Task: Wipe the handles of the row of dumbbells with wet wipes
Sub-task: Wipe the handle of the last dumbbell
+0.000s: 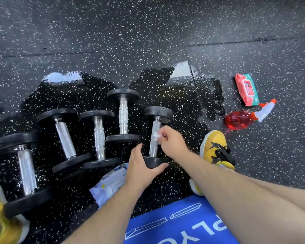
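My left hand (141,166) curls round the near head of the rightmost dumbbell (158,112), which lies on the wet floor (183,103). My right hand (173,143) pinches a small wipe (156,135) against the far half of its handle (153,148). A pack (109,184) lies under my left forearm.

Floor (113,32): black w/ white speckles; wet patch darker, glossy.
Dumbbell heads (158,112): matte black.
Handles (123,118): silver chrome, fine knurled cross-hatch mid-section.
Wipe (156,135): white.
Far pack (247,88): red w/ green end, white label patch.
Spray bottle (239,120): clear, red liquid; white nozzle, orange-red tip.
Shoe (214,143): yellow, black laces, white sole (2nd shoe at left edge, same yellow).
Mat (174,226): blue, white lettering + outline shapes.
Near pack (109,184): white/pale blue.
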`<state>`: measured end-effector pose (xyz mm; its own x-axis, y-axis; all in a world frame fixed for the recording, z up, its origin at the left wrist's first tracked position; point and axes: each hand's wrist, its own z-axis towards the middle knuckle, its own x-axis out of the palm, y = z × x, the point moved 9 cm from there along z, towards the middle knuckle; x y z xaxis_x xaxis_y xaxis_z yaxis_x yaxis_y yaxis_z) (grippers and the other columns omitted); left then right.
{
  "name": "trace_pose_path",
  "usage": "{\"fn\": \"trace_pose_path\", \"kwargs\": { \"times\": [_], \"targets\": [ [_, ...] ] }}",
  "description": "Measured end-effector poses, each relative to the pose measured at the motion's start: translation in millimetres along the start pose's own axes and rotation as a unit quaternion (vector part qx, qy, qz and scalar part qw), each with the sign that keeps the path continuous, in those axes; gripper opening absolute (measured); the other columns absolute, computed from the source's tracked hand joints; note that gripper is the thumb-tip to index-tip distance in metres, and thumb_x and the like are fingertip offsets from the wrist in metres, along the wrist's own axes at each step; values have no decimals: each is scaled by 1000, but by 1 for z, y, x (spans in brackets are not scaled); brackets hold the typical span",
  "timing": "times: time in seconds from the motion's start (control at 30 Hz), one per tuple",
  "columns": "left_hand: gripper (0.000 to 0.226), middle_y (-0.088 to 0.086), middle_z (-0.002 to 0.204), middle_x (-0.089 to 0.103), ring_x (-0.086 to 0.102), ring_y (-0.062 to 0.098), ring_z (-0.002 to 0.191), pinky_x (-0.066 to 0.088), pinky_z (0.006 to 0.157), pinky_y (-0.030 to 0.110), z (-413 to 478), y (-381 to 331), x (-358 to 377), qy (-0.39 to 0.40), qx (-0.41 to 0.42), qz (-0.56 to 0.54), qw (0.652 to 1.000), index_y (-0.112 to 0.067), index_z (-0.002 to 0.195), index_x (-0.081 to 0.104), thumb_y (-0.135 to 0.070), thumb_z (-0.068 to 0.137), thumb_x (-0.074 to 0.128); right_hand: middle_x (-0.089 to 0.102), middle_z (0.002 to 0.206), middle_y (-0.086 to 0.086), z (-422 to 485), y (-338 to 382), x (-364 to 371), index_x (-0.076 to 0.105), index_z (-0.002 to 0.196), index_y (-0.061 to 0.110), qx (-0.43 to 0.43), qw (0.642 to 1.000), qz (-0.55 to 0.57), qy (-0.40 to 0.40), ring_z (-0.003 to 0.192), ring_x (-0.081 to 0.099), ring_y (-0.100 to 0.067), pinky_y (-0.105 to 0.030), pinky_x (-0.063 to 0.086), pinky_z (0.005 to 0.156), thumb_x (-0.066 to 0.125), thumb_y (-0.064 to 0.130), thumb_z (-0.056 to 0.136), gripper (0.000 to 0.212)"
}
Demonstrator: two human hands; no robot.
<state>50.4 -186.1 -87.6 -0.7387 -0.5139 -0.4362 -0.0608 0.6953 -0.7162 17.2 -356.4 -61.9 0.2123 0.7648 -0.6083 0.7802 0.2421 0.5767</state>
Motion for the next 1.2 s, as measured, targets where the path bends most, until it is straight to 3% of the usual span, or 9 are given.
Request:
{"fn": "trace_pose_path", "kwargs": {
  "times": [0.1,0.33,0.5,0.63,0.8,0.97,1.1,1.2],
  "targets": [
    [122,-7,154,32,37,12,138,40,112,36,-1,2,0,0,-3,-5,1000,-26,151,25,-77,53,77,68,82,6,-22,-11,18,62,88,23,-6,997,-48,57,70,58,-11,-29,47,66,56,10,95,16],
    [124,-6,151,36,39,12,137,40,112,39,0,1,1,-14,3,9,1000,-23,150,29,-78,50,78,62,78,12,-7,7,9,67,84,24,-84,988,-122,50,75,56,-8,-29,48,73,61,15,92,14],
    [115,-10,143,39,44,11,129,49,101,40,-3,-7,0,-26,9,34,999,-26,143,33,-78,51,78,70,103,4,-8,44,45,75,99,25,-166,924,-298,173,96,63,-18,-34,54,86,57,19,90,21],
    [114,-11,144,38,41,10,131,48,102,38,-6,-10,1,-25,10,43,999,-26,144,32,-77,54,78,68,100,7,8,50,35,76,97,24,-134,939,-286,139,97,64,-20,-34,55,86,60,17,91,18],
    [117,-9,142,40,45,10,127,48,102,40,-4,-4,1,-23,-4,21,1000,-23,145,33,-76,51,79,74,104,11,-14,24,41,78,105,28,-112,930,-271,219,97,62,-7,-21,47,85,63,16,94,22],
    [115,-6,144,41,44,12,129,47,103,39,-4,-6,3,-23,-4,40,999,-21,146,33,-73,54,79,66,87,16,-17,0,25,73,84,33,-22,975,-145,168,87,62,-8,-17,47,72,64,12,92,24],
    [116,-6,145,39,43,12,130,47,103,39,-5,-6,3,-22,-10,42,999,-20,147,32,-73,55,79,69,95,5,-17,1,24,72,91,26,-15,978,-150,141,87,64,-15,-31,54,80,61,13,93,17],
    [116,-5,146,38,41,12,131,44,106,35,-7,-8,2,-27,-10,35,999,-18,147,32,-73,56,81,65,91,4,-8,6,12,62,87,29,-15,985,-160,62,83,62,-18,-36,54,75,57,18,93,14]
  ]
}}
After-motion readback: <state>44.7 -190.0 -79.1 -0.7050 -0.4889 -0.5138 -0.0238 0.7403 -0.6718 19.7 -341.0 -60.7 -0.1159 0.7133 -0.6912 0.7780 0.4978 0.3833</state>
